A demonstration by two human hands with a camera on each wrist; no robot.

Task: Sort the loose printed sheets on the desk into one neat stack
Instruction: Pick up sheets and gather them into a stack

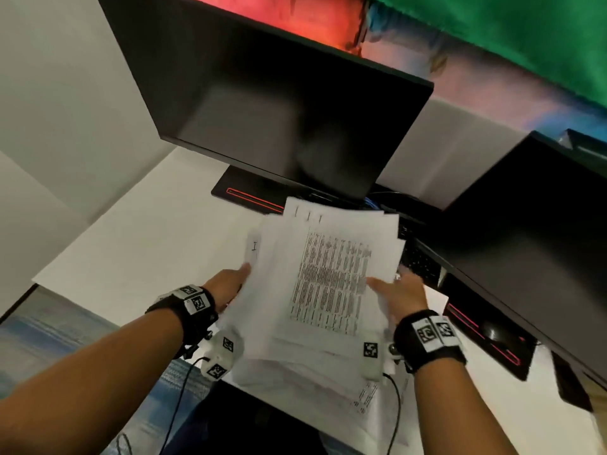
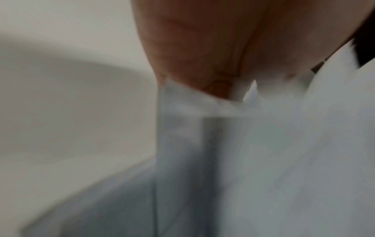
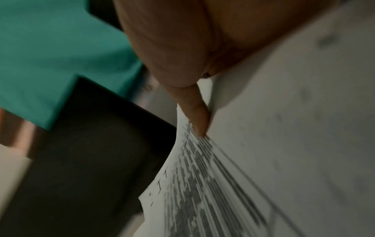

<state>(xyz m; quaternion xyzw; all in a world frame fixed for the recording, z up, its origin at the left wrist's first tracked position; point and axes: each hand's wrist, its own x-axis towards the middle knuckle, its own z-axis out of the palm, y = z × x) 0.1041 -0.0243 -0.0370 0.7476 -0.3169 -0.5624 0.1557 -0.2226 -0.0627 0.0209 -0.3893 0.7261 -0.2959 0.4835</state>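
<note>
A loose sheaf of printed sheets (image 1: 328,274) hangs above the white desk (image 1: 147,251), fanned unevenly, with a text page on top. My left hand (image 1: 230,284) grips its left edge, thumb on top and fingers hidden beneath. At the right edge my right hand (image 1: 399,292) pinches the sheets, its thumb lying on the printed face. The left wrist view is blurred; it shows the palm (image 2: 202,48) against staggered paper edges (image 2: 263,160). In the right wrist view a digit of my right hand (image 3: 194,109) presses on the printed page (image 3: 202,184).
A dark monitor (image 1: 279,110) stands straight ahead, its base (image 1: 249,195) marked by a red line. A second dark monitor (image 1: 532,241) stands to the right, with a black keyboard (image 1: 420,261) between them, partly under the sheets. Cables trail from my wrists.
</note>
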